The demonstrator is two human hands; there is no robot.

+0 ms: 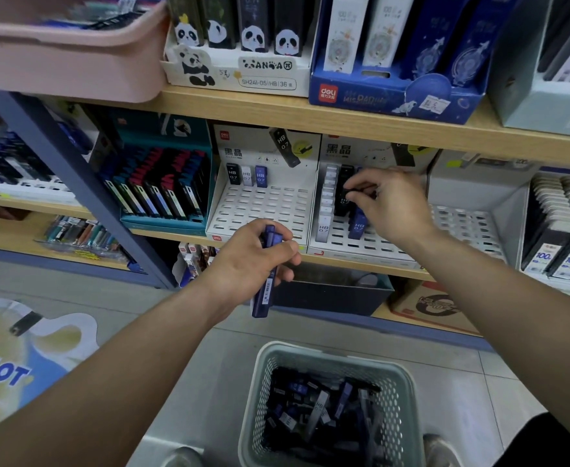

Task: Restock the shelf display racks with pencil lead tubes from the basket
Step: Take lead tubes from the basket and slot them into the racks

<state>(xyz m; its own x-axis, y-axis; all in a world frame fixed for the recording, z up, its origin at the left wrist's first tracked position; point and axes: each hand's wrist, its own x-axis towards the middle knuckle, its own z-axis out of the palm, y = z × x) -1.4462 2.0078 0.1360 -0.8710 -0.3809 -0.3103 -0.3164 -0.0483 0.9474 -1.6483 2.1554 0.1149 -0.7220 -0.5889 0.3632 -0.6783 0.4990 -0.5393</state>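
Right hand (389, 203) pinches a black tube (359, 189) at the right rack (361, 246), needing a free slot; left hand (253, 261) grips spare blue tubes (264, 294).

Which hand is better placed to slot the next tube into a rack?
Probably the right hand: it pinches a black tube over the right rack, while the left hand only grips spare blue tubes.

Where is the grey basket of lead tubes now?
Head view, bottom centre: the basket stands on the floor between the person's shoes, below the left hand.
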